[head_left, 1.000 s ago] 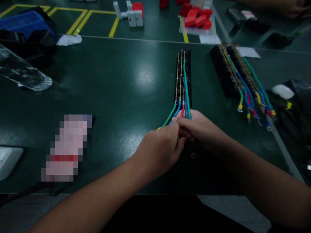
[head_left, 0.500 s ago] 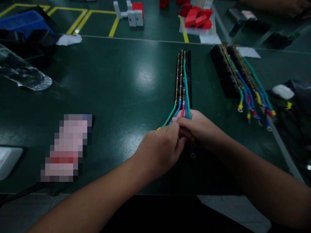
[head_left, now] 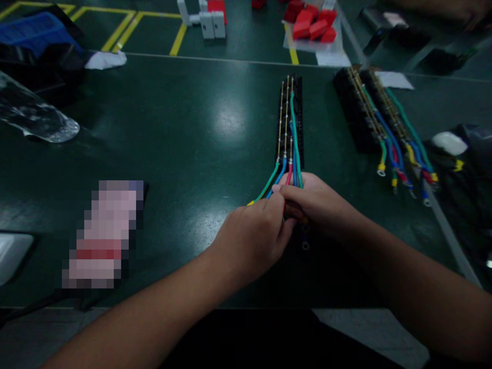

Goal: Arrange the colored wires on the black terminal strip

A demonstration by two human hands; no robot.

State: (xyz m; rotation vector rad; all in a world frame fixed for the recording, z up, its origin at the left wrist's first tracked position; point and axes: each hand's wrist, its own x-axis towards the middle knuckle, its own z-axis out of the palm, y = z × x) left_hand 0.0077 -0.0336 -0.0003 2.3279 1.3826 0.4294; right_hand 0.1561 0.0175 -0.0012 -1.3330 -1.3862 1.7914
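A black terminal strip (head_left: 301,123) with long brass bars lies lengthwise in front of me, and colored wires run from it toward my hands. My right hand (head_left: 313,200) is closed round the wires close to the strip's near end. Pressed against it, my left hand (head_left: 253,236) is closed with the red wire (head_left: 289,175) at its fingertips; the exact grip is hidden. A green wire (head_left: 268,187) and a blue wire (head_left: 283,166) pass above the left hand. Below the right hand hangs a blue-sleeved ring terminal (head_left: 305,245).
Two similar wired strips (head_left: 359,120) lie at the right. A blurred-out flat object (head_left: 103,233) lies left, with a clear plastic bag (head_left: 42,115) and blue bin (head_left: 38,38) beyond. Red parts (head_left: 313,23) and grey-white parts (head_left: 213,24) sit at the back. Another person's arm (head_left: 442,7) shows top right.
The hands keep almost the same position and hold on the wires. The view has shifted very slightly; nothing else visibly differs.
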